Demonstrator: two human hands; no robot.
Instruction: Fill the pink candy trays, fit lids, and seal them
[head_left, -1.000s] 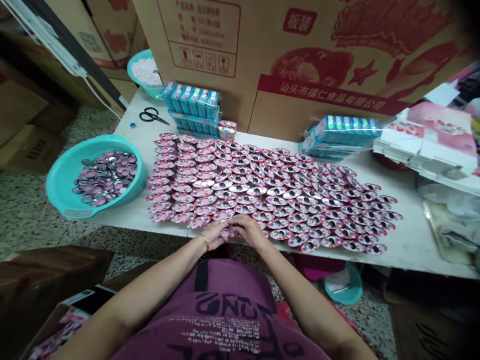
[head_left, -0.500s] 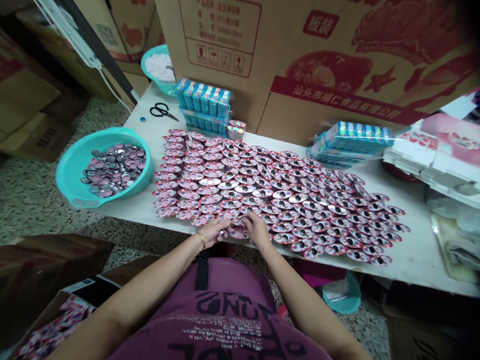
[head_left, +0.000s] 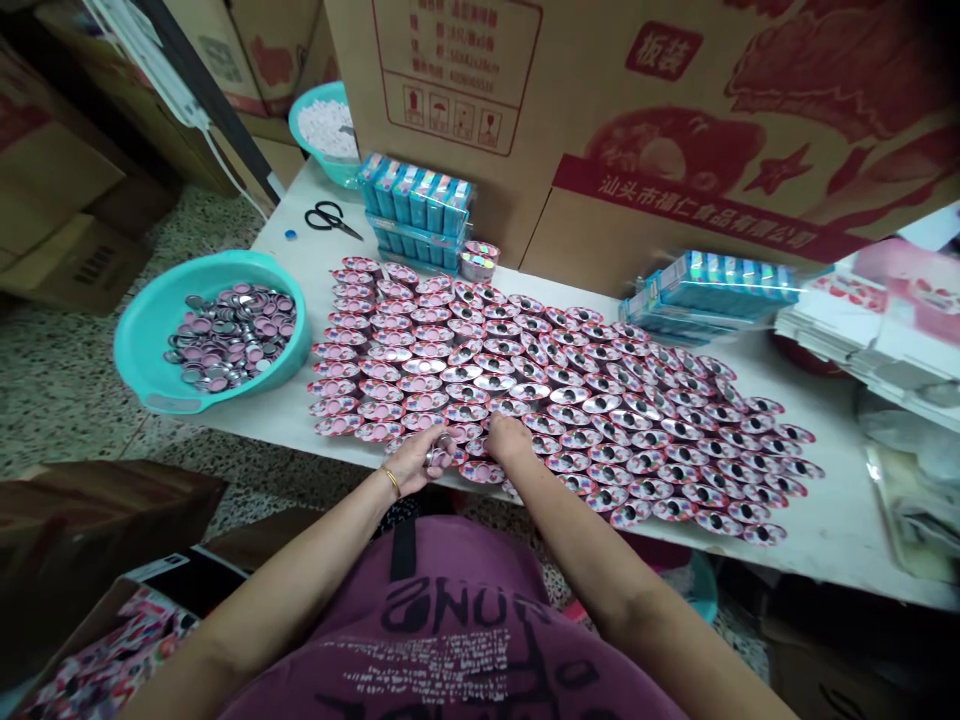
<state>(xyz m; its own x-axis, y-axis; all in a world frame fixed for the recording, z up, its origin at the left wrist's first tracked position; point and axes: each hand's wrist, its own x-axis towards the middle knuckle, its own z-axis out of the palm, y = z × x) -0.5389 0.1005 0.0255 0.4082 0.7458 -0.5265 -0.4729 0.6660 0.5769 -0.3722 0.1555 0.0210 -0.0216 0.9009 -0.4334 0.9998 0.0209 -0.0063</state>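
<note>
Oval containers point(head_left: 495, 383) with red, patterned rims stand packed in rows on the white table. Those on the left have pink discs in the middle, while many towards the right show dark round holes. Near the front edge, my left hand point(head_left: 412, 460) is closed around a few small round metal discs point(head_left: 439, 452). Just to its right, my right hand point(head_left: 510, 440) reaches down onto a container with its fingers bent together. The back of that hand hides its fingertips and anything in them.
A turquoise basin point(head_left: 135, 345) of loose pink and silver discs stands at the table's left end. Behind it lie black scissors point(head_left: 330, 220). Blue wrapped packs point(head_left: 416, 215) and a large carton point(head_left: 645, 215) line the back. White trays point(head_left: 855, 330) are stacked at right.
My right hand has moved slightly away from my body, onto a container farther back. My left hand has turned a little and still holds discs. The view has shifted slightly.
</note>
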